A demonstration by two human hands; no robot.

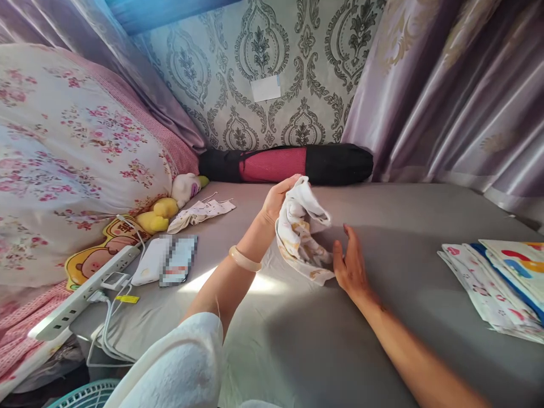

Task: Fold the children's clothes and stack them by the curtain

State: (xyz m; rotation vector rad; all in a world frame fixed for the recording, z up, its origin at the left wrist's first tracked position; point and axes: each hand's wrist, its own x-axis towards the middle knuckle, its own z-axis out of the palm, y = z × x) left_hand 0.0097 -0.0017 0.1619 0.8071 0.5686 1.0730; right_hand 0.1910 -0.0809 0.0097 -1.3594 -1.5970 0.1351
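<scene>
A soft white cloth (298, 229) with a yellow and brown print hangs crumpled above the bed. My left hand (278, 198) grips its upper edge, with the fingers partly hidden behind the fabric. A fold gapes at the top right of the cloth. My right hand (352, 263) is just right of the cloth's lower end, thumb and fingers apart. Whether its thumb touches the cloth, I cannot tell. To the left on the sheet lies a white printed fabric piece (199, 212) with thin strings.
Folded printed cloths (493, 283) are stacked at the right on the grey bedsheet (403, 215). A black and red rolled bag (272, 164) lies along the wall. On the left are a phone (179, 260), a white power bank (152, 260), a power strip (85, 292) with cables, and plush toys (159, 215).
</scene>
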